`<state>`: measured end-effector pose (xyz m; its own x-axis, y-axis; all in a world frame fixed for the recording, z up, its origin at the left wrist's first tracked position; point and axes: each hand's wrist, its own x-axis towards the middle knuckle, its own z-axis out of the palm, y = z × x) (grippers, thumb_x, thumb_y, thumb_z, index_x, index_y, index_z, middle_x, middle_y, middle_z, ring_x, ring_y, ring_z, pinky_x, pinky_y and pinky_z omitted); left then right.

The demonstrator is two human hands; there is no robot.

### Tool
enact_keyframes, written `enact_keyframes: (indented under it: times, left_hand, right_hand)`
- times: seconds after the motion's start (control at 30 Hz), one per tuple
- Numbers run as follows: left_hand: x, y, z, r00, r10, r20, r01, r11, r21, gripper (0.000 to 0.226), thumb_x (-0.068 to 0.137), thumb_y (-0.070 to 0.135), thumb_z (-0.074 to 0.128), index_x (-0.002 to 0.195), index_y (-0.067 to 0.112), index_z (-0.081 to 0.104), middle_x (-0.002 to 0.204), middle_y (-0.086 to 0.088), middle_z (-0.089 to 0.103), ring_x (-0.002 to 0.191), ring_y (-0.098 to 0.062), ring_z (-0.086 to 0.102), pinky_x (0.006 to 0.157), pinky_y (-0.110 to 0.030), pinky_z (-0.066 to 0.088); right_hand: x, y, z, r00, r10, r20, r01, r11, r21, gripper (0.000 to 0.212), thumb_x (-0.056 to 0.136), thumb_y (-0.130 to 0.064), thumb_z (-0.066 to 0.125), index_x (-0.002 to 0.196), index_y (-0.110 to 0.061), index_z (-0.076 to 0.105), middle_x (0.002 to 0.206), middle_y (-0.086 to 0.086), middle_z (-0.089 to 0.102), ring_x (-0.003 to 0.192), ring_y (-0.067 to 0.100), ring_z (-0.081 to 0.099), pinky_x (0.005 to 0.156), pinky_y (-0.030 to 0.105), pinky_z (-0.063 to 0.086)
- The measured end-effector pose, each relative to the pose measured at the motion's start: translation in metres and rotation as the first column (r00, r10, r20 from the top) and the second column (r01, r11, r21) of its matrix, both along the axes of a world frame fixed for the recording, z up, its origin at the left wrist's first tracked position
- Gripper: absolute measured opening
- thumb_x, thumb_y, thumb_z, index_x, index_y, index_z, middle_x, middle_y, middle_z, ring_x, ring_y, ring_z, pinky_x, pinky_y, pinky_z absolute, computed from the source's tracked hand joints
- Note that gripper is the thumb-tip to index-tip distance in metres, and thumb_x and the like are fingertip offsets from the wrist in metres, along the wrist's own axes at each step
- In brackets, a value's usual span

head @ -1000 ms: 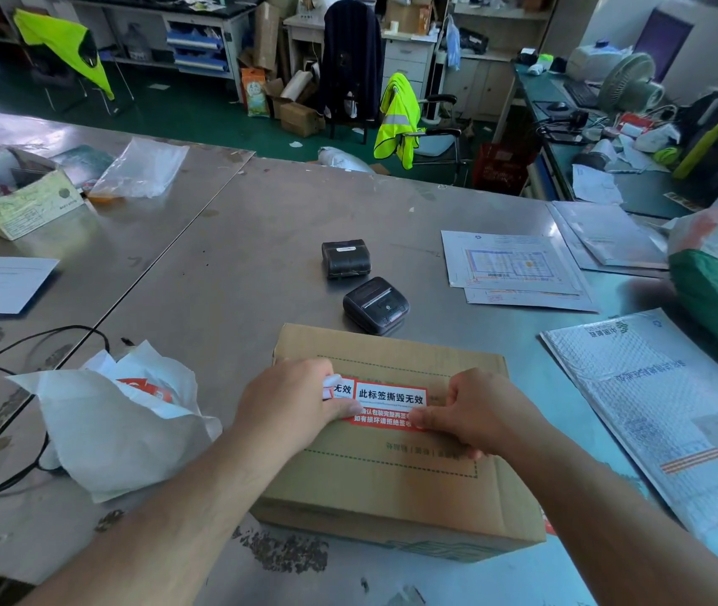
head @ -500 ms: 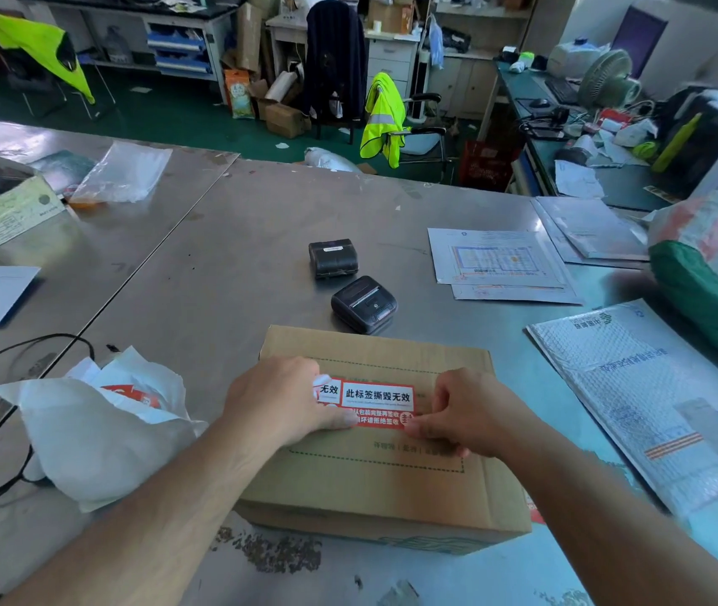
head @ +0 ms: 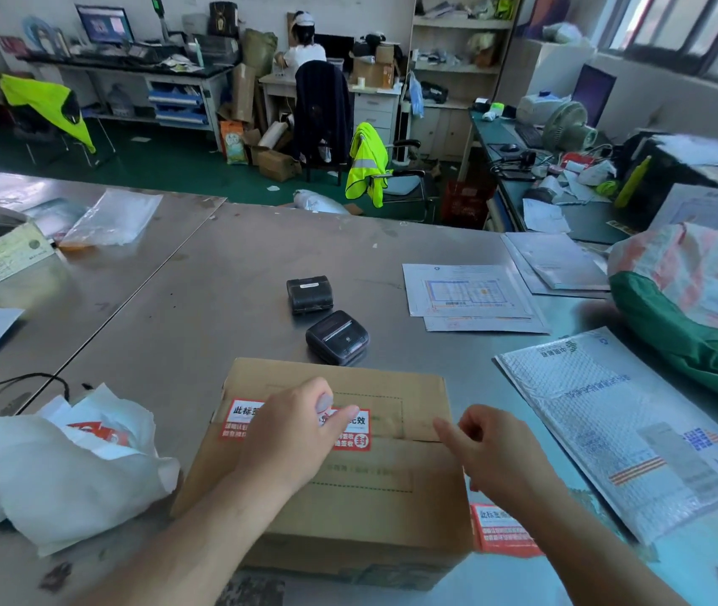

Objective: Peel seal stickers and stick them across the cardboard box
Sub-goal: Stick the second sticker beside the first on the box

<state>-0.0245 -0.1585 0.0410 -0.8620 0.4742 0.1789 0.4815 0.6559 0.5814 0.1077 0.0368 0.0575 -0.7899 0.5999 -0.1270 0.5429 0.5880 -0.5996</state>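
Note:
A brown cardboard box (head: pixel 396 513) lies flat on the steel table in front of me. A red and white seal sticker (head: pixel 355 430) is stuck across its top seam, towards the left. My left hand (head: pixel 293 435) lies flat on the sticker and hides its middle. My right hand (head: pixel 497 452) hovers over the box's right part with fingers loosely curled and nothing in it. More red seal stickers (head: pixel 503 529) lie on the table by the box's near right corner.
A crumpled white bag (head: pixel 64 470) lies left of the box. Two black label printers (head: pixel 336 336) sit just beyond it. A bubble mailer (head: pixel 624 426) and papers (head: pixel 466 293) lie to the right, and a green and patterned sack (head: pixel 694 299) at far right.
The sticker now sits flat on the box's left part with my left hand pressing it. My right hand has let go and drawn off to the right. The camera has tilted up.

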Motion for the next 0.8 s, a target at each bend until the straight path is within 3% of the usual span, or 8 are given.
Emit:
enact_keyframes:
  times: [0.13,0.23,0.3,0.4,0.53,0.6,0.67,0.8]
  left_hand:
    - [0.017,0.033,-0.006,0.997,-0.072,0.021,0.072,0.997,0.006,0.050,0.083,0.053,0.064,0.070,0.014,0.037,0.051,0.002,0.044,0.052,-0.018,0.040,0.048,-0.031,0.028]
    - [0.035,0.054,-0.007,0.993,-0.118,-0.006,0.118,0.993,0.013,0.053,0.081,0.057,0.063,0.067,0.013,0.038,0.049,0.002,0.036,0.048,-0.015,0.033,0.047,-0.030,0.025]
    - [0.045,0.064,-0.010,0.990,-0.139,0.001,0.139,0.989,0.043,0.057,0.081,0.065,0.051,0.066,0.011,0.038,0.050,0.002,0.035,0.049,-0.018,0.034,0.048,-0.033,0.027]
    - [0.058,0.077,-0.019,0.985,-0.172,-0.016,0.172,0.980,0.099,0.060,0.086,0.067,0.029,0.060,0.013,0.034,0.047,0.000,0.037,0.047,-0.019,0.043,0.047,-0.033,0.029]
    - [0.067,0.084,-0.028,0.983,-0.163,-0.087,0.172,0.979,0.109,0.049,0.092,0.057,0.028,0.060,0.020,0.034,0.047,0.001,0.039,0.047,-0.015,0.045,0.045,-0.035,0.034]
    - [0.070,0.085,-0.030,0.980,-0.168,-0.102,0.181,0.975,0.130,0.039,0.093,0.049,0.030,0.065,0.025,0.042,0.050,0.005,0.044,0.049,-0.011,0.049,0.047,-0.034,0.038]
    - [0.074,0.085,-0.030,0.976,-0.178,-0.126,0.195,0.971,0.141,0.029,0.094,0.040,0.032,0.079,0.027,0.053,0.051,0.011,0.046,0.050,-0.006,0.050,0.047,-0.032,0.041]
    - [0.077,0.086,-0.031,0.981,-0.165,-0.104,0.180,0.972,0.151,0.025,0.094,0.034,0.031,0.096,0.027,0.055,0.052,0.009,0.046,0.052,-0.012,0.052,0.048,-0.034,0.042]
  right_hand:
    - [0.029,0.029,-0.007,0.996,-0.090,0.003,0.090,0.996,-0.027,0.042,0.091,-0.043,0.060,0.065,-0.010,0.054,0.063,0.014,0.068,0.041,0.010,0.065,0.056,0.033,0.052]
    - [0.051,0.050,-0.017,0.989,-0.142,0.046,0.144,0.989,-0.044,0.041,0.091,-0.041,0.060,0.063,-0.013,0.052,0.065,0.016,0.069,0.039,0.007,0.062,0.051,0.025,0.044]
    - [0.064,0.061,-0.027,0.984,-0.158,0.083,0.163,0.985,-0.055,0.040,0.091,-0.041,0.060,0.063,-0.013,0.052,0.067,0.018,0.070,0.037,0.007,0.059,0.050,0.025,0.042]
    - [0.080,0.076,-0.041,0.978,-0.166,0.125,0.176,0.981,-0.077,0.039,0.091,-0.041,0.060,0.064,-0.013,0.055,0.069,0.018,0.071,0.046,0.015,0.059,0.052,0.027,0.044]
    - [0.093,0.091,-0.056,0.980,-0.144,0.140,0.162,0.978,-0.131,0.041,0.091,-0.042,0.059,0.070,-0.006,0.060,0.065,0.016,0.070,0.053,0.026,0.067,0.053,0.028,0.046]
    - [0.096,0.097,-0.061,0.981,-0.134,0.139,0.155,0.976,-0.151,0.042,0.092,-0.042,0.058,0.075,-0.004,0.062,0.066,0.016,0.071,0.056,0.026,0.070,0.051,0.027,0.044]
    - [0.099,0.101,-0.068,0.982,-0.109,0.157,0.135,0.977,-0.165,0.041,0.093,-0.042,0.057,0.078,-0.005,0.063,0.060,0.010,0.069,0.046,0.017,0.066,0.047,0.024,0.043]
    - [0.103,0.107,-0.082,0.979,-0.087,0.186,0.121,0.976,-0.181,0.039,0.092,-0.040,0.055,0.080,-0.004,0.064,0.056,0.003,0.067,0.041,0.009,0.063,0.046,0.024,0.043]
